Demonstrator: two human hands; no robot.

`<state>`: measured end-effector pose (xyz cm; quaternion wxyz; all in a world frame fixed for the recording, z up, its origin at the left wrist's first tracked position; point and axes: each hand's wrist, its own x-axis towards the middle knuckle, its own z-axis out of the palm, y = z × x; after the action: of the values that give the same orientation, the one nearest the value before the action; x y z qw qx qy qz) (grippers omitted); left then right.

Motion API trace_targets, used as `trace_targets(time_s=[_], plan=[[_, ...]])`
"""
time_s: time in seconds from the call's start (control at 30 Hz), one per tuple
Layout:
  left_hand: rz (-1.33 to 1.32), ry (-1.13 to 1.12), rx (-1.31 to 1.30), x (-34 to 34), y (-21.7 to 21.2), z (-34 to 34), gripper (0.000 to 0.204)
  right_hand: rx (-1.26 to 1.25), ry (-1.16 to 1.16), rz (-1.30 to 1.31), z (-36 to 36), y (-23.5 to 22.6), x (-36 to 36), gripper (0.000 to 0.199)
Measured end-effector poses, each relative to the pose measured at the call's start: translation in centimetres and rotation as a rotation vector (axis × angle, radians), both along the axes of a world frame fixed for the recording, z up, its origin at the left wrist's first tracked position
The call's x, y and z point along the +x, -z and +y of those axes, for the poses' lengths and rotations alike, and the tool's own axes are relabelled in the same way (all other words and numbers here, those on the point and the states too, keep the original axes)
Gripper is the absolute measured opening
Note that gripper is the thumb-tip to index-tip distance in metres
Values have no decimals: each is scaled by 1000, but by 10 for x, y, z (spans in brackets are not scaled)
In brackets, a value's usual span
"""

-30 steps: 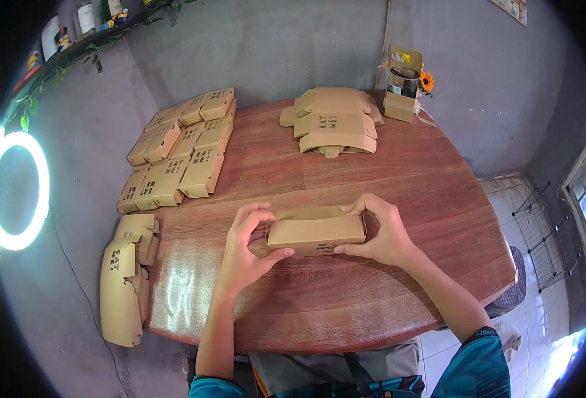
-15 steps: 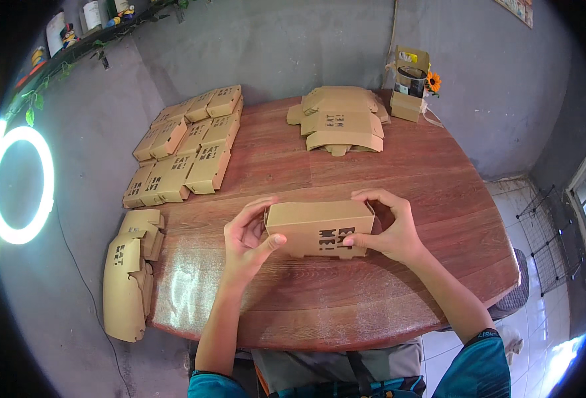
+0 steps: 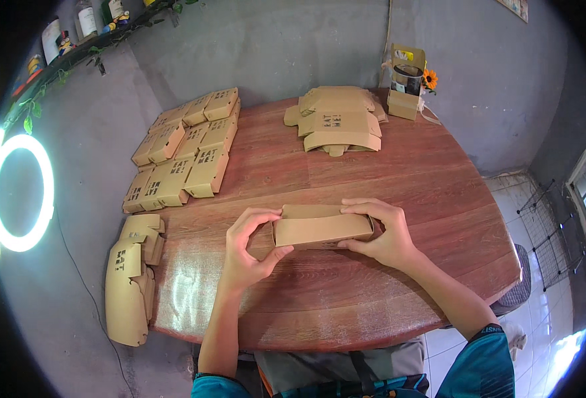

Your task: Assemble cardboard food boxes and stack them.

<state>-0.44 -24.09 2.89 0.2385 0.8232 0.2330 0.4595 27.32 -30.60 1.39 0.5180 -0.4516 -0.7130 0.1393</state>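
Observation:
A brown cardboard box [image 3: 323, 230] stands tilted above the near middle of the table, one long narrow side turned up toward me. My left hand [image 3: 252, 244] grips its left end, fingers behind the far edge and thumb at the near edge. At the right end my right hand [image 3: 387, 233] holds it the same way, with fingertips on the far panel and thumb in front. The box's printed face is mostly out of sight.
Folded boxes [image 3: 197, 156] lie in rows at the back left. Flat cardboard blanks [image 3: 339, 123] are piled at the back, and more blanks [image 3: 126, 285] overhang the left edge. A carton holding a dark container [image 3: 407, 79] stands in the far right corner of the wooden table [image 3: 412, 179].
Both hands have rolled the box toward me, so its printed face has turned down and its narrow side and far panel show more. My right thumb has moved off the print.

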Motion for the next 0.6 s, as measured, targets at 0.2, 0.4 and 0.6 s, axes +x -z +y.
trace_targets(time_s=[0.2, 0.4, 0.6], plan=[[-318, 166, -363, 12, 7, 1, 57, -40, -58, 39, 1, -3, 2, 58], [-330, 129, -623, 2, 5, 1, 77, -177, -121, 388, 0, -5, -11, 69], [205, 61, -112, 4, 6, -3, 112, -315, -85, 672, 11, 9, -1, 43]])
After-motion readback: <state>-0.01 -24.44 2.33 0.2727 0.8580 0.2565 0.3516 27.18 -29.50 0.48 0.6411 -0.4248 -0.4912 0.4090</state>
